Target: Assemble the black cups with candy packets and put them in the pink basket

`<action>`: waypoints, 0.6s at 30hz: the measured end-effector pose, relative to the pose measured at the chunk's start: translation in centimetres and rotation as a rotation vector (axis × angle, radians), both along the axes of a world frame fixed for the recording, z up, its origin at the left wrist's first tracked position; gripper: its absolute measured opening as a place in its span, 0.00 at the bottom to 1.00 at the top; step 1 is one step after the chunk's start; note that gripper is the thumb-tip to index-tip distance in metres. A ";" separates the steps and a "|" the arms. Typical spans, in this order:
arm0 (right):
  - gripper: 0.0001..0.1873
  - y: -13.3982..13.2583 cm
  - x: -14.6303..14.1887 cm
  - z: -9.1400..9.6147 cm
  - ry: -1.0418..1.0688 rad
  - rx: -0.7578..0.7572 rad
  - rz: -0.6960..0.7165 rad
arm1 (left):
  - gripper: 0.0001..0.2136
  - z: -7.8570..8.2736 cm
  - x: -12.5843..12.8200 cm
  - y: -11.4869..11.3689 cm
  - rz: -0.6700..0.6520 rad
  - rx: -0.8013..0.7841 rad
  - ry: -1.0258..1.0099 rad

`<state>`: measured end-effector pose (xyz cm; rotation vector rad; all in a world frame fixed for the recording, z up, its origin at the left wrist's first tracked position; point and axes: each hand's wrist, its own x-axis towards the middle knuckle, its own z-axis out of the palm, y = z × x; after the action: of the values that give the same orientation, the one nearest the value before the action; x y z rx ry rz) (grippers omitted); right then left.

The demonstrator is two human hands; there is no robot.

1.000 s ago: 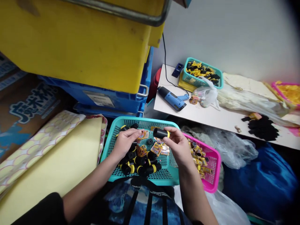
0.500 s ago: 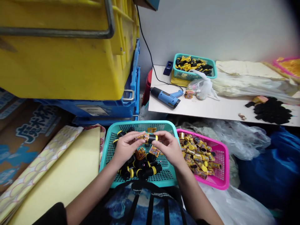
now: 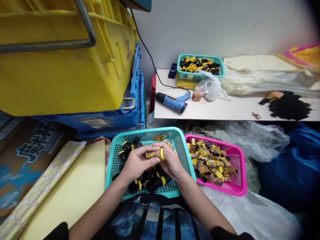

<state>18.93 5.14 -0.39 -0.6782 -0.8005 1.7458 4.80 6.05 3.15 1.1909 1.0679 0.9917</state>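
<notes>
Both left hand and right hand: fingers grasping yellow-ended tube; printed sleeve now hides black body.

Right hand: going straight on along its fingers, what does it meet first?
Likely the left hand. The right hand points leftward in the picture, at the left fingers around the patterned tube. Depth is unclear; they may already touch.

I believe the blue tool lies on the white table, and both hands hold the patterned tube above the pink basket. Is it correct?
Not the pink basket: in the head view, the left hand and right hand hold the tube above the near turquoise basket. The rest stands.
</notes>
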 end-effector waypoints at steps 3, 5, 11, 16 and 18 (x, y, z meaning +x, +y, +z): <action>0.26 0.0 -0.2 -0.4 -0.005 0.000 -0.048 | 0.13 0.0 0.3 -0.2 0.011 0.003 -0.008; 0.28 0.0 0.1 -0.5 -0.038 -0.007 -0.040 | 0.13 -0.1 0.4 -0.4 0.007 0.000 -0.007; 0.28 -0.1 1.5 -0.8 -0.054 0.045 0.097 | 0.11 -0.2 0.4 -1.0 -0.122 0.011 -0.011; 0.28 -0.8 2.0 -0.6 -0.276 0.175 -0.109 | 0.12 0.5 0.2 -1.2 -0.087 0.139 0.081; 0.26 -1.3 2.2 -0.3 -0.388 0.263 -0.215 | 0.14 1.1 -0.3 -1.3 -0.102 0.178 0.109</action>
<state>21.13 3.88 -0.68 -0.8998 -1.1536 1.3017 4.46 4.76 4.21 1.4447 1.0090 0.9658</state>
